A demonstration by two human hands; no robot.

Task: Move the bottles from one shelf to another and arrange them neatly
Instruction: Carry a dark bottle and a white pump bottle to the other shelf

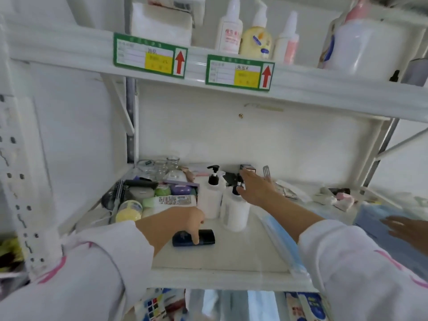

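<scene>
White metal shelving fills the view, and both arms reach into the lower shelf (pixel 208 258) in pale sleeves with pink marks. The left hand (pixel 185 220) is curled down over a small dark blue bottle (pixel 193 237) that lies on its side near the front of the shelf — thumb and fingers close around its middle, touching it. The right hand (pixel 256 187) is stretched further back with its fingers spread and open, holding nothing; its fingertips are at the black pump top of one of two white pump bottles. That bottle (pixel 235 213) stands upright just right of the other pump bottle (pixel 212 195), the two nearly touching. Behind the right hand, against the back wall, sits a small dark box (pixel 248 168), and whether the fingers touch it I cannot tell.

Left of the pump bottles a crowded tray (pixel 162 195) holds soaps, a hairbrush and a yellow-lidded jar, with clear glass jars (pixel 166 167) behind it. A blue face mask in clear wrap (pixel 281 239) lies along the shelf to the right of the bottles.

On the upper shelf (pixel 69 49) stand several more bottles — three white and cream pump bottles (pixel 254 35) in a row and a large white jug (pixel 363 47) to their right. Two green-bordered labels (pixel 150 55) with red arrows are fixed to its front edge.
</scene>
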